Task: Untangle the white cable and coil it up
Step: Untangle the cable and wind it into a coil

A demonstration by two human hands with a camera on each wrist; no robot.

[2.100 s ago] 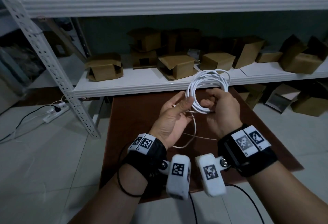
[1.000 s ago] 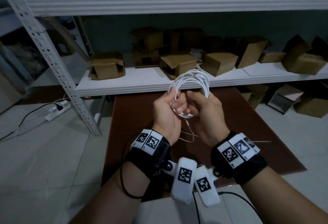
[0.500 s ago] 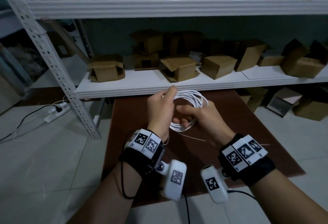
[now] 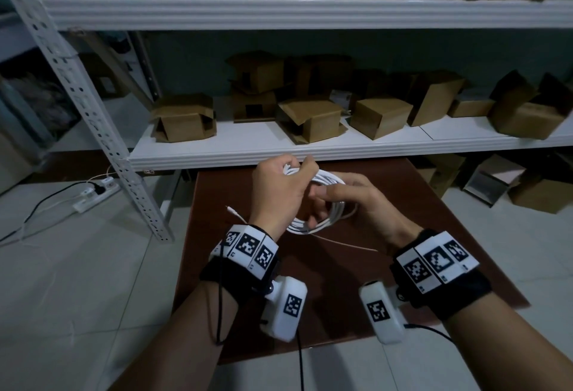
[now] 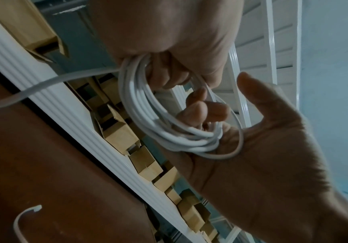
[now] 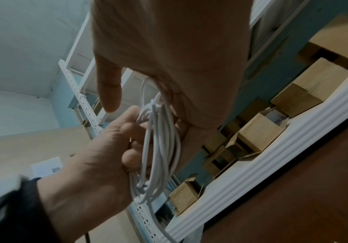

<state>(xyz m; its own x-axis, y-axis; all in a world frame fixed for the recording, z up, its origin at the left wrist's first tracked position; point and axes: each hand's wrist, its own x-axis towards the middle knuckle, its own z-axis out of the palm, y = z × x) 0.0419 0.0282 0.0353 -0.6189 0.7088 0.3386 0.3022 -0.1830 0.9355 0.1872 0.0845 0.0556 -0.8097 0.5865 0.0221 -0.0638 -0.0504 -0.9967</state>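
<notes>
Coil nearly made, tail end loose!

Held just above the brown table [image 4: 465, 235]: white cable [image 4: 328, 220] gathered into a bundle of several loops between both hands. Left hand [image 4: 279, 192] curled tight round the far side of the coil, right hand [image 4: 362, 201] cupping the near side, fingers hooked through the loops, thumb out straight. No knots visible in the bundle. One plug end [image 4: 231, 209] poking out left, a thin strand [image 4: 344, 245] trailing free below. Probably only the last winds and a tuck left.
</notes>
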